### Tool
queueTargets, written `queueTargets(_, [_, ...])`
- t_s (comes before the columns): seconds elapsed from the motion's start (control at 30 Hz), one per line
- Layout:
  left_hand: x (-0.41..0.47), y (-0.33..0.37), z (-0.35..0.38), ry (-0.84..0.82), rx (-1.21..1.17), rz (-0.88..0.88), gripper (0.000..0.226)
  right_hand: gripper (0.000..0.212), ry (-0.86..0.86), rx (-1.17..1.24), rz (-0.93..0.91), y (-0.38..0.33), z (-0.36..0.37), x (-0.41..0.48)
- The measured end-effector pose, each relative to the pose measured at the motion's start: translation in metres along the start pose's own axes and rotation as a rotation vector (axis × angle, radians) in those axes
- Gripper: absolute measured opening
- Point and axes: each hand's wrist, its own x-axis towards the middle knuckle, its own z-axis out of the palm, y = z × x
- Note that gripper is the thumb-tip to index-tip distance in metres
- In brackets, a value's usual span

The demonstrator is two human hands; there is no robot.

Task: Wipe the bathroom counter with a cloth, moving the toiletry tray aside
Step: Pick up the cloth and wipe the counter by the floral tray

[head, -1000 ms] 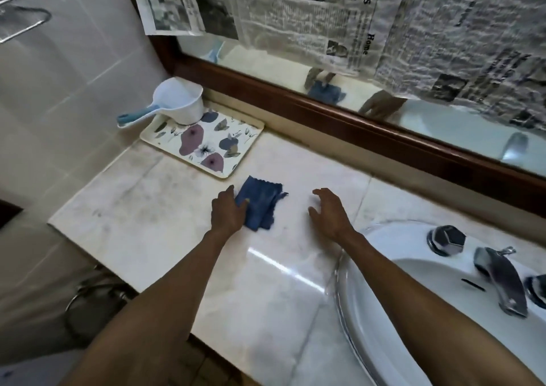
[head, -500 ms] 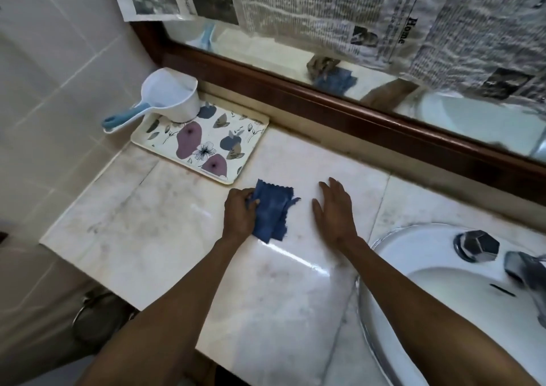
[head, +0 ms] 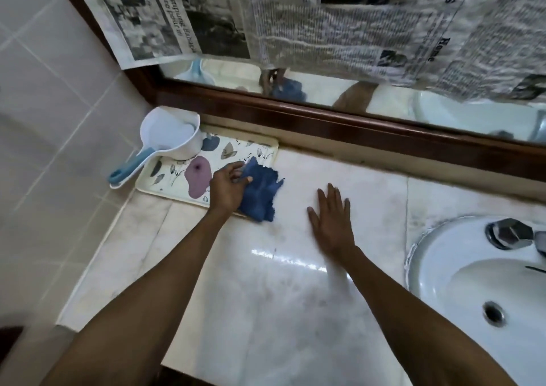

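Note:
A crumpled blue cloth (head: 260, 192) lies across the right front corner of the floral toiletry tray (head: 236, 149) and onto the pale marble counter (head: 295, 311). My left hand (head: 227, 187) grips the cloth's left edge, over the tray. The tray sits in the far left corner against the wall, with a white dipper (head: 168, 137) with a blue handle standing on its back left. My right hand (head: 332, 223) lies flat on the counter, fingers spread, to the right of the cloth and apart from it.
A white sink (head: 472, 282) with a chrome tap knob (head: 506, 233) fills the right side. A wood-framed mirror (head: 325, 119), partly covered with newspaper, runs along the back. Tiled wall bounds the left; the counter's front edge is near me.
My left hand has pushed the cloth away and to the left, from the open counter onto the tray's corner. My right hand has stayed flat beside it. The camera has leaned in closer.

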Motion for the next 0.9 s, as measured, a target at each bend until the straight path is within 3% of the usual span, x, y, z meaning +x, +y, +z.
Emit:
queueTargets(0.23, [0.042,-0.043,-0.015,0.049,0.186,-0.009,0.045,0.067,0.068,-0.086,0.076,-0.009,0.013,-0.002])
queueTargets(0.33, [0.039,-0.059,-0.017,0.054,0.503,0.300,0.054,0.067,0.077,-0.097,0.087,-0.011,0.013,-0.003])
queueTargets(0.4, [0.033,-0.069,-0.017,-0.052,0.630,0.500,0.048,0.067,0.071,-0.104,0.085,-0.013,0.012,-0.002])
queueTargets(0.5, [0.025,-0.078,-0.012,-0.215,0.734,0.547,0.052,0.068,0.039,-0.109,0.089,-0.013,0.010,-0.001])
queueTargets(0.67, [0.012,-0.061,-0.015,-0.165,0.626,0.428,0.042,0.069,-0.084,-0.083,0.123,-0.014,0.002,0.005])
queueTargets(0.9, [-0.075,-0.021,-0.042,-0.117,0.147,0.331,0.043,0.052,-0.174,0.119,0.072,-0.011,-0.042,-0.031])
